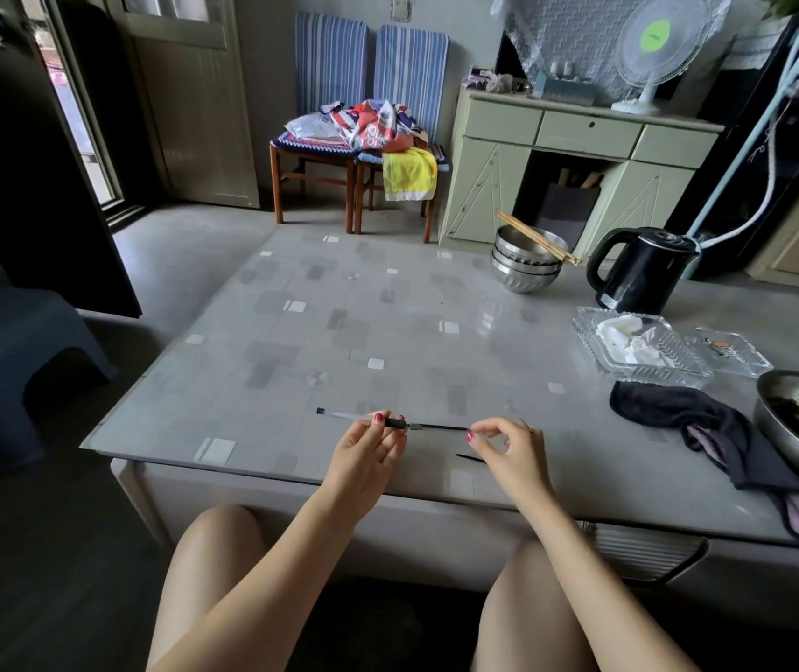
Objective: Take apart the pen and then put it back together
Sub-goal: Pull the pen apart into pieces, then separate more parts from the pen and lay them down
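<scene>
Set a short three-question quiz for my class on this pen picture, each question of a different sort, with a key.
1. True or false: the left hand holds the pen barrel by its black grip.
2. Multiple choice: what does the right hand pinch? A) the kettle B) the end of the thin refill sticking out of the barrel C) the dark cloth
3. Fill in: a small dark pen part lies on the ____, below the right hand's fingers.

Key: 1 true; 2 B; 3 table.
</scene>
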